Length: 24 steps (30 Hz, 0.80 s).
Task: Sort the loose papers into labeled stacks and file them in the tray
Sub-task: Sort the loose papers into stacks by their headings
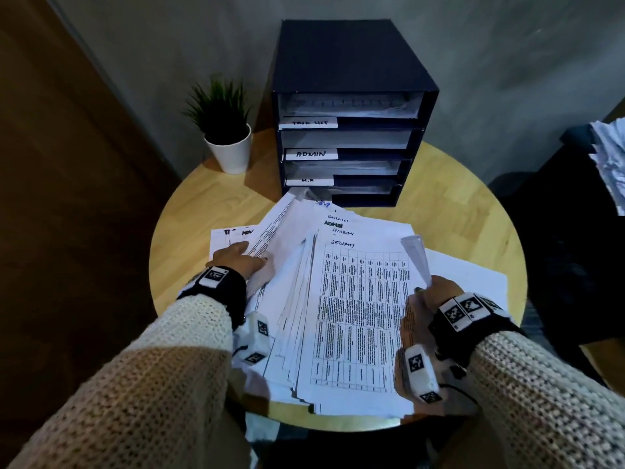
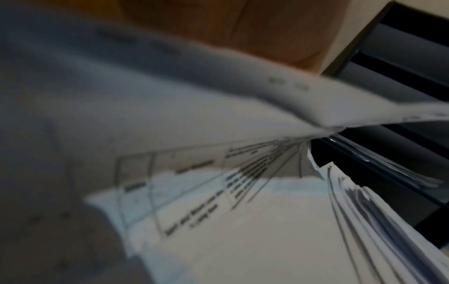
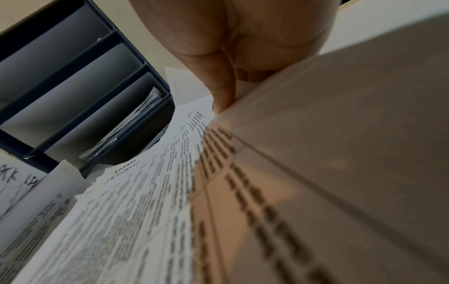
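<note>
A loose pile of printed papers covers the round table, its top sheet a table of text with "ADMIN" and "SECURITY" handwritten above it. My right hand pinches the curled right edge of one sheet. The right wrist view shows the fingers closed on that edge. My left hand lies flat on the left of the pile, some fingers hidden under raised sheets. The dark blue file tray stands behind the pile, with shelf labels such as "ADMIN".
A potted plant in a white pot stands left of the tray. The wooden table shows bare to the right of the tray. Another heap of papers lies on dark furniture at the far right.
</note>
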Each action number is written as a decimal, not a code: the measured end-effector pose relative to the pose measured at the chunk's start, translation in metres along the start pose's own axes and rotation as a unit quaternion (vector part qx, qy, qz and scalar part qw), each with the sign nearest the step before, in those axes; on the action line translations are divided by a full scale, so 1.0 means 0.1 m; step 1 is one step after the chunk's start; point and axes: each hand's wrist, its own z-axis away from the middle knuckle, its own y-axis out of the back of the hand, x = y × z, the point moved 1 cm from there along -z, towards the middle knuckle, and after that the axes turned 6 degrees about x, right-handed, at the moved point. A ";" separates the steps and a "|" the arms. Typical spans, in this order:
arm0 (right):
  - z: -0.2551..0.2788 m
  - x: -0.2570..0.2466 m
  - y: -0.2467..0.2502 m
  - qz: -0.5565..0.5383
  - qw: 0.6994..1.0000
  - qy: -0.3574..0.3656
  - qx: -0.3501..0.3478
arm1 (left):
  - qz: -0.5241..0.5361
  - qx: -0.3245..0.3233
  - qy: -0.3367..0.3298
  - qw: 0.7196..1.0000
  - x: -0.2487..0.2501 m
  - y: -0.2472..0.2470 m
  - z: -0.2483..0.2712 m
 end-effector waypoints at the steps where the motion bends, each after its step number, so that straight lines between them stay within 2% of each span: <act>1: 0.00 -0.01 0.00 0.016 1.000 0.002 0.005 | 0.020 -0.005 0.002 1.000 -0.04 -0.02 -0.07; 3: 0.00 -0.03 0.00 0.031 0.999 -0.008 -0.003 | 0.047 0.001 0.005 0.999 -0.21 -0.10 -0.37; 5: 0.00 -0.04 0.01 0.030 0.999 -0.013 -0.008 | 0.047 0.001 0.017 0.999 -0.27 -0.12 -0.45; 9: 0.01 -0.06 0.03 0.010 0.999 -0.030 -0.014 | 0.008 -0.016 0.012 1.000 -0.01 0.07 -0.10; 12: 0.03 -0.06 0.04 -0.008 0.999 -0.037 -0.024 | 0.026 0.013 -0.008 1.000 0.14 0.15 0.10; 15: -0.01 -0.03 0.02 0.006 0.999 -0.029 -0.017 | -0.040 0.027 -0.048 0.998 0.21 0.14 0.14; 24: -0.02 -0.02 0.01 0.045 0.999 -0.002 -0.007 | -0.083 0.077 -0.130 0.985 0.45 0.24 0.43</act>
